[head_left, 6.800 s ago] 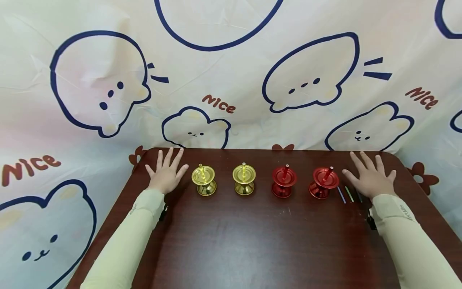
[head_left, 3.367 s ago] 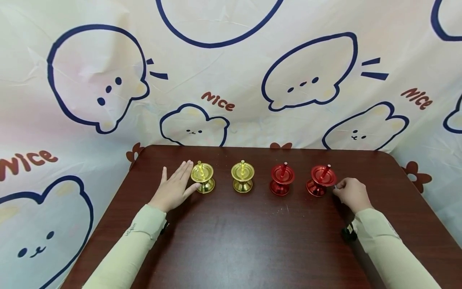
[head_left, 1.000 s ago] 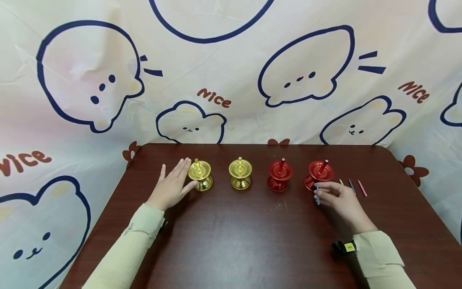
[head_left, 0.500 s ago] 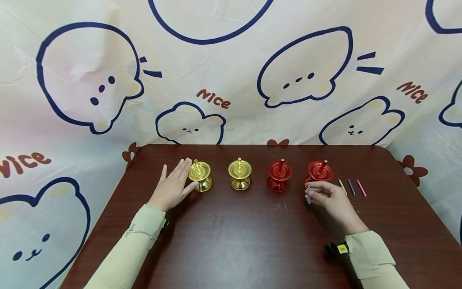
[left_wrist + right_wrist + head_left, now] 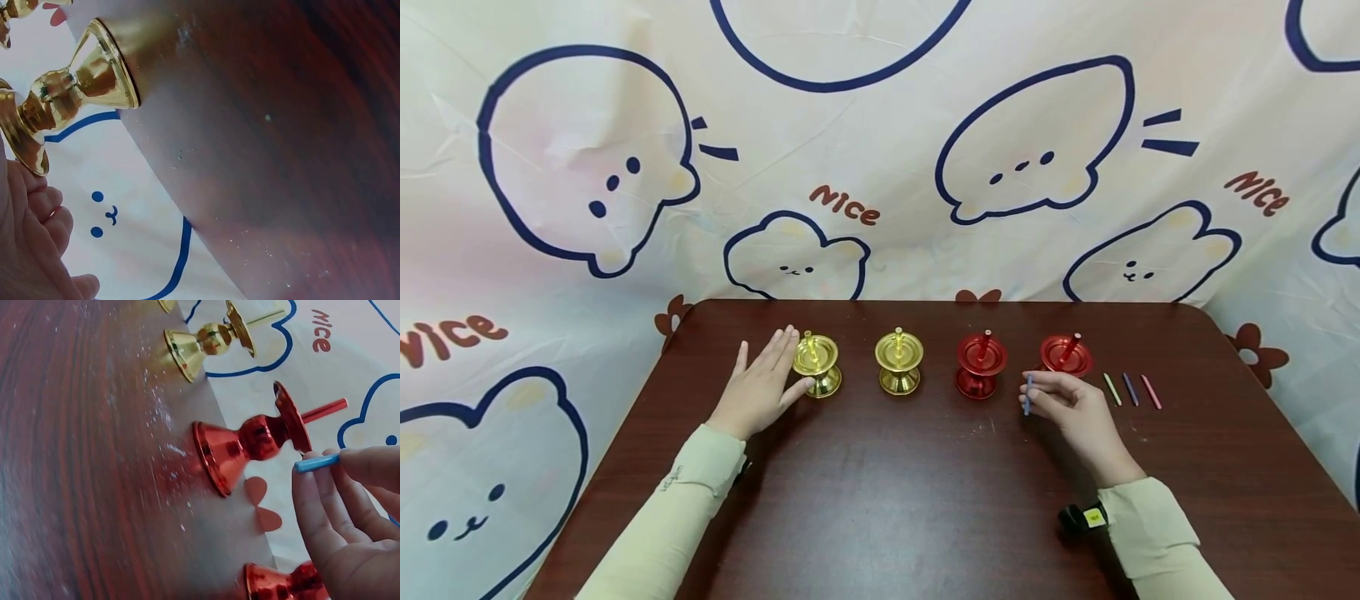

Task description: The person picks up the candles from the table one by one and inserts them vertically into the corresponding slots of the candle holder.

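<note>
My right hand (image 5: pixel 1071 412) pinches a small blue candle (image 5: pixel 1028 395) between thumb and fingertips, above the table and in front of the gap between two red candlesticks. The right wrist view shows the blue candle (image 5: pixel 317 464) just beside the saucer of the inner red candlestick (image 5: pixel 256 437). The outer red candlestick (image 5: pixel 1066 354) is partly hidden behind this hand. My left hand (image 5: pixel 756 387) lies with straight fingers against the left-most gold candlestick (image 5: pixel 816 360), its fingertips at the saucer in the left wrist view. Another gold candlestick (image 5: pixel 899 358) stands between.
Green (image 5: pixel 1112 389), purple-blue (image 5: pixel 1131 389) and pink candles (image 5: pixel 1151 392) lie on the table at the right. The four-cornered dark brown table (image 5: pixel 880 517) meets a printed cloth backdrop (image 5: pixel 887 150) behind the candlesticks.
Both hands first lay spread on the table. My left hand came over to the gold candlestick; my right picked up the blue candle and carried it left past the outer red candlestick.
</note>
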Tool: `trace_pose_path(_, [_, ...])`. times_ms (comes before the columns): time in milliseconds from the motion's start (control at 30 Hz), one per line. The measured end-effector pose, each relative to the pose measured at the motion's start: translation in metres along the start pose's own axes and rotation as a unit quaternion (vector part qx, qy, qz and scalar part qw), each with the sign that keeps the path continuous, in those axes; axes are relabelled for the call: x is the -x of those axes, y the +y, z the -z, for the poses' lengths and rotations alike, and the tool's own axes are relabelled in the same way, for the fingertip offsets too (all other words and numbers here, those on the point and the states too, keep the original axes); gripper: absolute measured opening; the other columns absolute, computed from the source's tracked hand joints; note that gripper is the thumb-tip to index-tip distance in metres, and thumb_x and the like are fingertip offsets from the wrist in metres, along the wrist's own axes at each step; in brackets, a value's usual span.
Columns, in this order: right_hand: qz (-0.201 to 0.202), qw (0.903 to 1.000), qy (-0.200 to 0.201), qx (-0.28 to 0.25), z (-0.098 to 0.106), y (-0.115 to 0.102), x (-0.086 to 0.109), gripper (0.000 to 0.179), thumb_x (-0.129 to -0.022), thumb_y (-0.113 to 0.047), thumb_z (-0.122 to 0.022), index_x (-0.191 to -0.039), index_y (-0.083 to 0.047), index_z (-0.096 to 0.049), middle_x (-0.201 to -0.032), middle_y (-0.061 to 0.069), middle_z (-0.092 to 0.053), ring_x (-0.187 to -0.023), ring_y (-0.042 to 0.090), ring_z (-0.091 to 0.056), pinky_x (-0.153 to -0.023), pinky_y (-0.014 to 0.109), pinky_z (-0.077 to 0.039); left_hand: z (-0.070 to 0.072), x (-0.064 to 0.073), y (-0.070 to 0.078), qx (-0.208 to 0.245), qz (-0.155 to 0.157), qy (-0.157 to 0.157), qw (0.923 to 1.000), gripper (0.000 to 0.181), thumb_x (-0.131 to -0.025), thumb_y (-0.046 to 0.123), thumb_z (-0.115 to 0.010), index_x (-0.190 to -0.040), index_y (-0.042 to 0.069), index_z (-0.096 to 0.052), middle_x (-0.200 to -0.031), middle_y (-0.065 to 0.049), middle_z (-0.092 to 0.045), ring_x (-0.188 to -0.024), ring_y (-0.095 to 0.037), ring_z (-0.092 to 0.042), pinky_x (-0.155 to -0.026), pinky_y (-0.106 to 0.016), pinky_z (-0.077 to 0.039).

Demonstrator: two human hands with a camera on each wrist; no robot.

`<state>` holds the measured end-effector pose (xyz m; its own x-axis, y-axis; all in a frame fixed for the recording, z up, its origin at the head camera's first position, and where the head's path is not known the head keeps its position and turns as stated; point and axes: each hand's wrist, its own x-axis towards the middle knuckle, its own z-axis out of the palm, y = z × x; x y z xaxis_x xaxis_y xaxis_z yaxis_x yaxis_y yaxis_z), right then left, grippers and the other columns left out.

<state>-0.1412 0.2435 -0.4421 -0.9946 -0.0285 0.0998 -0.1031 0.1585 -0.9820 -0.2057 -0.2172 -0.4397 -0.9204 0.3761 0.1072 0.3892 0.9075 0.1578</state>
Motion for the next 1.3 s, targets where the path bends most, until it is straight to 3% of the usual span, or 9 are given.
trace_pose_path(267, [0.002, 0.9994, 0.007, -0.034, -0.013, 0.001, -0.002, 0.038, -0.099, -0.008, -0.066, -0.130, 0.012, -0.059, -0.103, -0.003, -0.075, -0.096, 0.013, -0.074, -0.082, 0.027, -0.059, -0.003, 0.001, 0.000, 0.007, 0.000, 0.009, 0.9999, 0.080, -0.104, 0.051, -0.051, -0.160, 0.001, -0.024, -0.167, -0.016, -0.021, -0.155, -0.030, -0.016, -0.119, -0.067, -0.004])
trace_pose_path(700, [0.015, 0.9991, -0.003, -0.041, -0.040, -0.009, -0.007, 0.036, -0.098, -0.003, -0.066, -0.130, 0.012, -0.060, -0.114, 0.027, -0.070, -0.096, 0.012, -0.073, -0.084, 0.028, -0.058, -0.003, 0.002, 0.001, 0.007, 0.004, 0.001, 1.0000, 0.083, -0.103, 0.052, -0.050, -0.162, 0.003, -0.019, -0.168, -0.014, -0.016, -0.155, -0.030, -0.014, -0.119, -0.066, -0.002])
trace_pose_path(833, [0.027, 0.9980, -0.001, -0.057, -0.049, -0.011, -0.010, 0.034, -0.096, 0.000, -0.067, -0.127, 0.014, -0.061, -0.111, 0.026, -0.071, -0.095, 0.011, -0.074, -0.084, 0.029, -0.058, -0.003, 0.001, 0.001, 0.006, 0.006, 0.000, 1.0000, 0.082, -0.103, 0.053, -0.050, -0.162, 0.004, -0.019, -0.169, -0.013, -0.015, -0.156, -0.029, -0.013, -0.120, -0.065, -0.001])
trace_pose_path(1067, [0.014, 0.9981, 0.002, -0.060, -0.063, -0.016, -0.013, 0.032, -0.096, -0.003, -0.069, -0.126, 0.009, -0.065, -0.115, 0.028, -0.070, -0.095, 0.014, -0.074, -0.085, 0.027, -0.058, -0.002, 0.002, 0.002, 0.006, 0.002, 0.007, 1.0000, 0.082, -0.104, 0.050, -0.052, -0.161, 0.002, -0.020, -0.168, -0.014, -0.016, -0.155, -0.030, -0.014, -0.120, -0.065, -0.003])
trace_pose_path(1300, [0.043, 0.9955, -0.008, -0.085, -0.078, -0.020, -0.015, 0.032, -0.094, 0.002, -0.069, -0.124, 0.012, -0.065, -0.112, 0.024, -0.071, -0.095, 0.014, -0.074, -0.085, 0.030, -0.058, -0.002, 0.002, 0.003, 0.001, 0.000, 0.009, 1.0000, 0.082, -0.103, 0.049, -0.053, -0.161, 0.002, -0.020, -0.168, -0.015, -0.017, -0.155, -0.030, -0.015, -0.120, -0.065, -0.005])
